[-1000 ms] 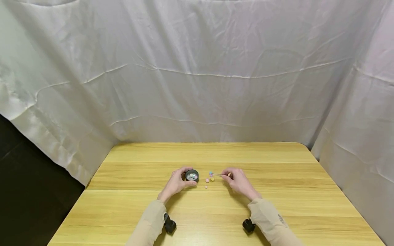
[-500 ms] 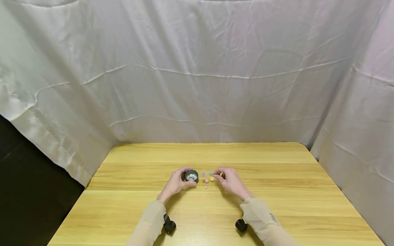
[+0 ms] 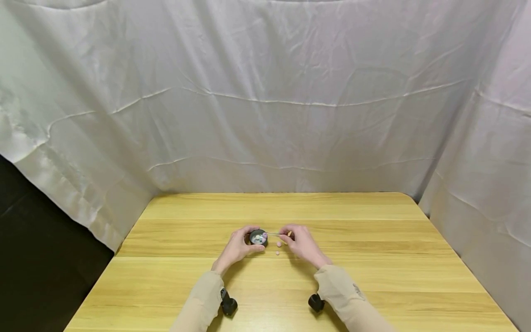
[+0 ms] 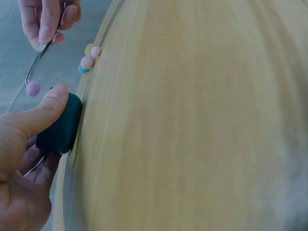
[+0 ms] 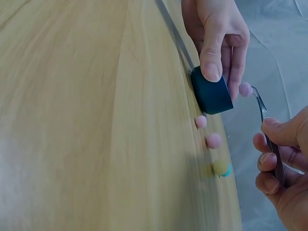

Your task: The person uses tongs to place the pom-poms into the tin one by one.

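My left hand (image 3: pixel 236 246) grips a small dark bowl (image 5: pixel 211 94) on the table, thumb on the near side and fingers round the far side. Several small pastel balls lie inside it in the head view. From the right, my right hand (image 3: pixel 303 243) pinches metal tweezers (image 5: pixel 263 111) whose bent tips hold a purple pom-pom (image 5: pixel 245 89) over the bowl's rim. On the table beside the bowl sit two pink pom-poms, a larger one (image 5: pixel 213 140) and a smaller one (image 5: pixel 201 121). A yellow pom-pom (image 5: pixel 221 167) and a turquoise pom-pom (image 5: pixel 227 170) are hidden behind my right hand in the head view.
The wooden table (image 3: pixel 373 221) runs back to a grey-white curtain (image 3: pixel 265 129), which also hangs at both sides. Black wrist cameras are strapped at both sleeves, the left camera (image 3: pixel 229 304) and the right camera (image 3: pixel 316 303) close over the tabletop.
My right hand has moved left, lifting the purple pom-pom in the tweezers away from the turquoise one and over to the bowl. My left hand and the bowl have stayed in place.
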The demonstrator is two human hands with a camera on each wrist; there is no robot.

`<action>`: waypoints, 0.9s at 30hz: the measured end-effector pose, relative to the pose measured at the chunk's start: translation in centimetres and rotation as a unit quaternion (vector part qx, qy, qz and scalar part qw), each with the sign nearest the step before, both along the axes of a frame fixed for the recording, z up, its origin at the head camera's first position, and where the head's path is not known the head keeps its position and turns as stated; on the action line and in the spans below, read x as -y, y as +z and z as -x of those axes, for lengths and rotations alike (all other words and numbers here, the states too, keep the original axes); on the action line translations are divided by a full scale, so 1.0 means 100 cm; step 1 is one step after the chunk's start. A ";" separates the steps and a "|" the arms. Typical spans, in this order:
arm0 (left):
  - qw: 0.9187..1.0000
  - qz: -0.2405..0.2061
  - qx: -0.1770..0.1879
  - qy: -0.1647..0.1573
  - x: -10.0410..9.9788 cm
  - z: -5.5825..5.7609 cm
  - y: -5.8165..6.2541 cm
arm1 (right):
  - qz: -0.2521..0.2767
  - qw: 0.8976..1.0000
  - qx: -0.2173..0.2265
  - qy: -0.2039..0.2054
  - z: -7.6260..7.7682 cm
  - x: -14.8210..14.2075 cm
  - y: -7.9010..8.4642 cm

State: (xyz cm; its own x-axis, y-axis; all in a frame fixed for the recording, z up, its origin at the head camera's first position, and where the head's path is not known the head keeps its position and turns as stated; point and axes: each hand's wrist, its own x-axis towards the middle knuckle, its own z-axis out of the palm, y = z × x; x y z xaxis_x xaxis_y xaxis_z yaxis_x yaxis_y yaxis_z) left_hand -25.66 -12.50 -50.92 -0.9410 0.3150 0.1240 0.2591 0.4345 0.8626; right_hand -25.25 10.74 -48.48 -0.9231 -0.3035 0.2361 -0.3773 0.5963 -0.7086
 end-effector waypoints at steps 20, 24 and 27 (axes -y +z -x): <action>1.000 0.005 -0.011 0.002 0.000 0.000 -0.001 | 0.009 1.000 0.001 0.025 0.003 0.015 0.000; 1.000 0.003 -0.009 0.003 0.000 0.000 -0.001 | 0.007 1.000 0.003 0.024 0.003 0.017 0.000; 1.000 0.002 -0.008 0.005 0.000 0.000 -0.001 | 0.005 1.000 0.001 0.024 0.003 0.017 0.000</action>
